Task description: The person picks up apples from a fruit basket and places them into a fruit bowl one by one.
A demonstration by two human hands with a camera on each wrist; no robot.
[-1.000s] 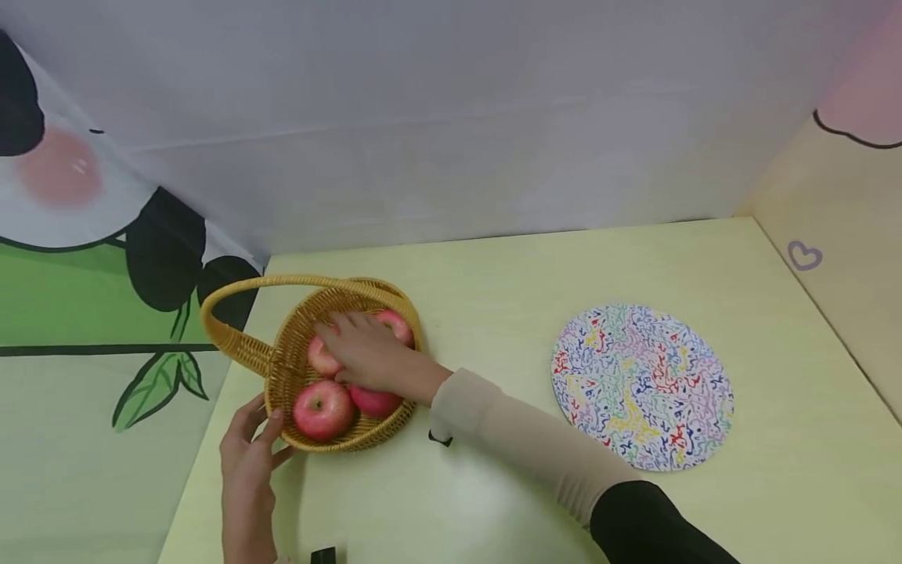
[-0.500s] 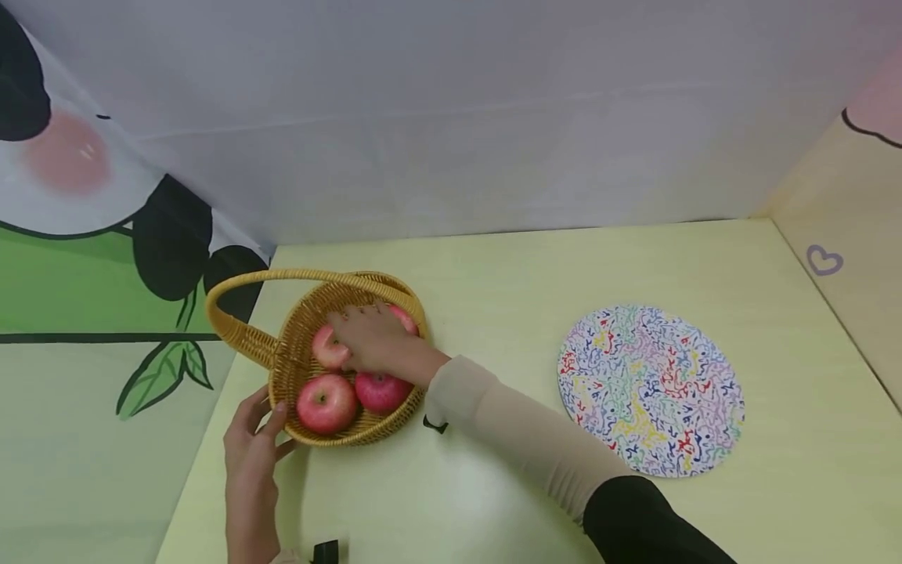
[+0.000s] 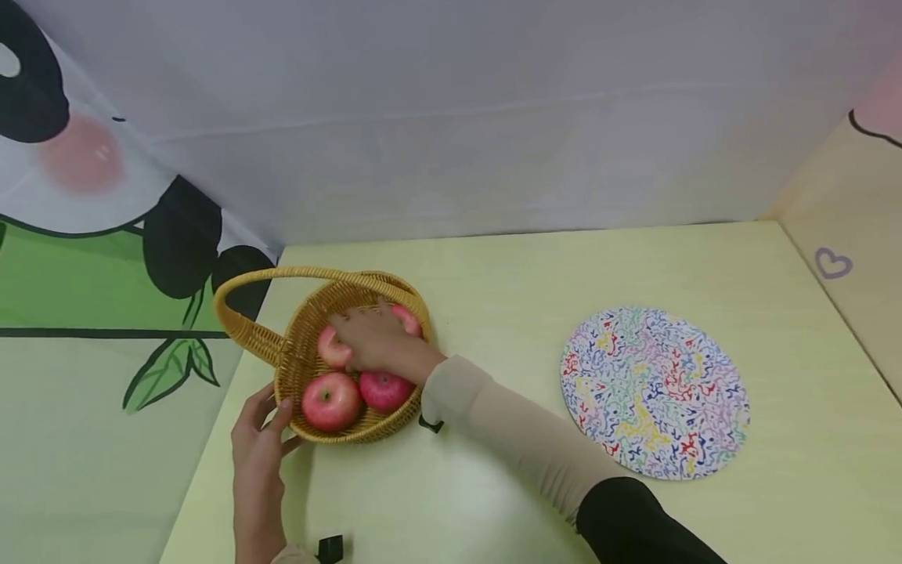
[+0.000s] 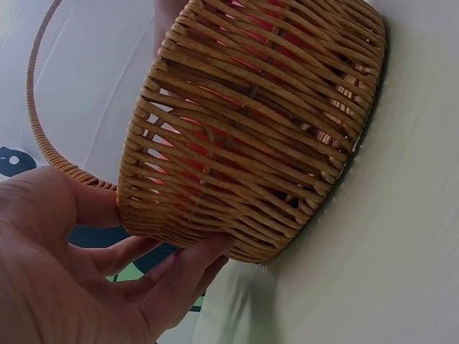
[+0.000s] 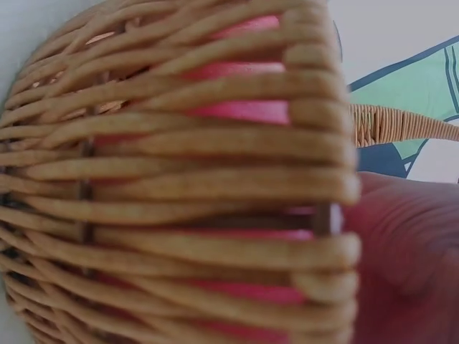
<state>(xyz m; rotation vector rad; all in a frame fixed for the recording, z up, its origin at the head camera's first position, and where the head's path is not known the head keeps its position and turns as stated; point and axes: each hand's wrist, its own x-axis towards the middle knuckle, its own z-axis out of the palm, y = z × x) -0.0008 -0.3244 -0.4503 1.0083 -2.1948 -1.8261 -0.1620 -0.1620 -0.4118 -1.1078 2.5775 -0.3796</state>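
Note:
A wicker basket with a tall arched handle stands on the table at the left in the head view and holds several red apples. With thumb and fingers on either side of its rim, my left hand grips the basket at the near left. My right hand reaches inside, over the apples at the back, and partly covers the upper left apple. Its fingertips are hidden, so a hold on an apple cannot be made out. The right wrist view shows mostly basket weave, with the hand behind the rim.
A round mat with a colourful squiggle pattern lies on the table to the right. A pale cloth wall closes off the back, and a printed cartoon panel stands at the left. My right forearm crosses the table.
My right hand has shifted slightly back to the right inside the basket, baring more of the upper left apple. The left hand keeps its grip; the whole view has shifted a little.

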